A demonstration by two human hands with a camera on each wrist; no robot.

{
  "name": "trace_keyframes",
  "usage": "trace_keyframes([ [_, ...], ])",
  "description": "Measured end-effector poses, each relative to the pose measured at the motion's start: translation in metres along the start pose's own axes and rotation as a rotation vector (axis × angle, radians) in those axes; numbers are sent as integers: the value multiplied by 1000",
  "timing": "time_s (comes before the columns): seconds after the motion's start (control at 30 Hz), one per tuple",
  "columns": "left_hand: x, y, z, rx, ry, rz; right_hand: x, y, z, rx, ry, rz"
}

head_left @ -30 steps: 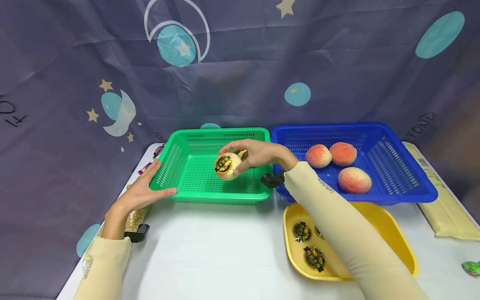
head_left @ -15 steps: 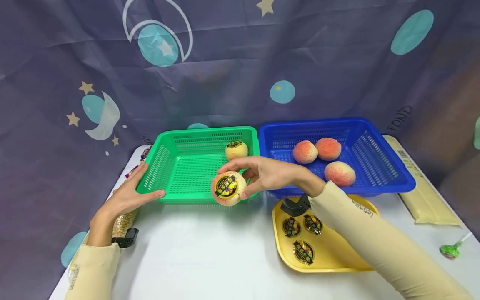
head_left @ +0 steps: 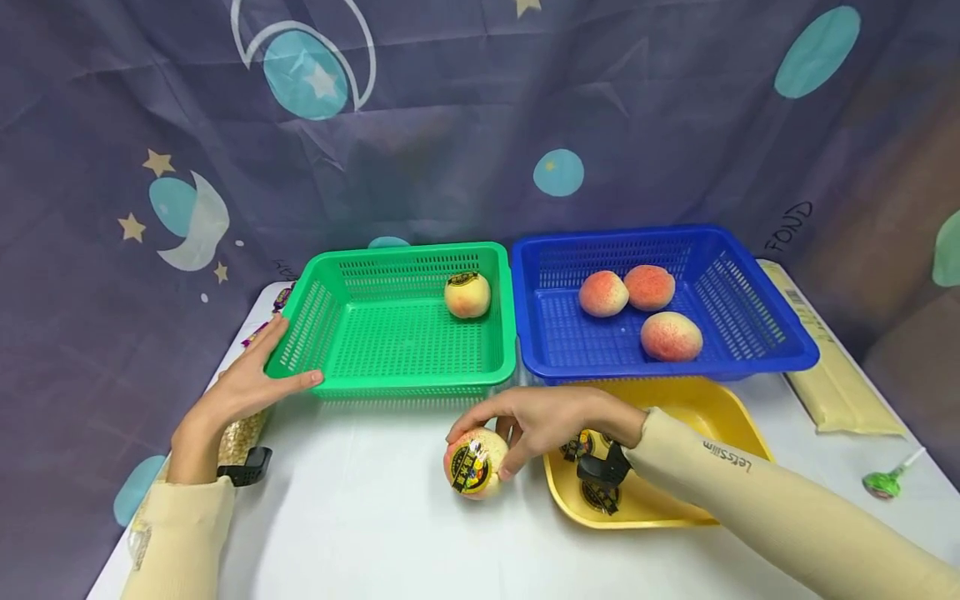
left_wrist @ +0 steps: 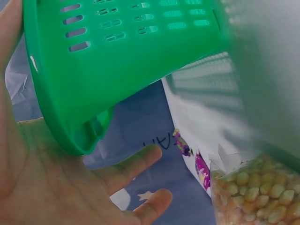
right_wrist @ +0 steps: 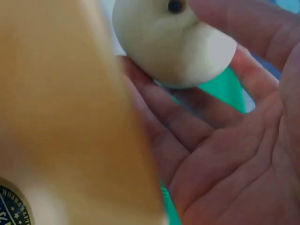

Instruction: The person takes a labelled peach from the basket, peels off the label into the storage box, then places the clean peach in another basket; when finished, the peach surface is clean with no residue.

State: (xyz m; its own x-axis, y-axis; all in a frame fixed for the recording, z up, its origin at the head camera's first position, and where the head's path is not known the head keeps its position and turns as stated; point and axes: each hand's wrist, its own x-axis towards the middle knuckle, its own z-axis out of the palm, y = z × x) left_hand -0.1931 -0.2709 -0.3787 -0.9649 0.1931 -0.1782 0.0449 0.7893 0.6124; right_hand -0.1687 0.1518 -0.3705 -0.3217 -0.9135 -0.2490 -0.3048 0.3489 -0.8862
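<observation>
In the head view my right hand [head_left: 546, 421] grips a peach [head_left: 474, 467] bearing a black round sticker, just above the white table in front of the green basket [head_left: 405, 383]. The right wrist view shows the underside of this peach [right_wrist: 173, 51], pale with a small dark spot. My left hand [head_left: 242, 379] rests at the green basket's left corner, thumb along the front; its fingers [left_wrist: 129, 171] stretch out straight beside the rim. A second stickered peach [head_left: 468, 300] lies inside that basket. Several round stickers [head_left: 600, 497] lie in the yellow tray [head_left: 675, 500], partly hidden by my wrist.
A blue basket [head_left: 600, 372] with three peaches [head_left: 671, 337] adjoins the green one on the right. Beyond it lie a long pale pack [head_left: 843, 379] and a green lollipop [head_left: 883, 484]. A bag of corn kernels [left_wrist: 262, 187] and purple-wrapped candies [left_wrist: 202, 171] sit at the left.
My right hand has carried the stickered peach out of the green basket and toward the table's front, uncovering the peach left inside. My left hand stays at the corner. The head view has shifted slightly.
</observation>
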Motion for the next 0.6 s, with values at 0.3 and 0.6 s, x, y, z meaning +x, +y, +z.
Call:
trace_keyframes([
  [0.3,1,0,1,8,5,-3,7,-1,1,-291,60,108],
  [0.6,-4,1,2,37,100,25,-5,-5,0,-402,119,147],
])
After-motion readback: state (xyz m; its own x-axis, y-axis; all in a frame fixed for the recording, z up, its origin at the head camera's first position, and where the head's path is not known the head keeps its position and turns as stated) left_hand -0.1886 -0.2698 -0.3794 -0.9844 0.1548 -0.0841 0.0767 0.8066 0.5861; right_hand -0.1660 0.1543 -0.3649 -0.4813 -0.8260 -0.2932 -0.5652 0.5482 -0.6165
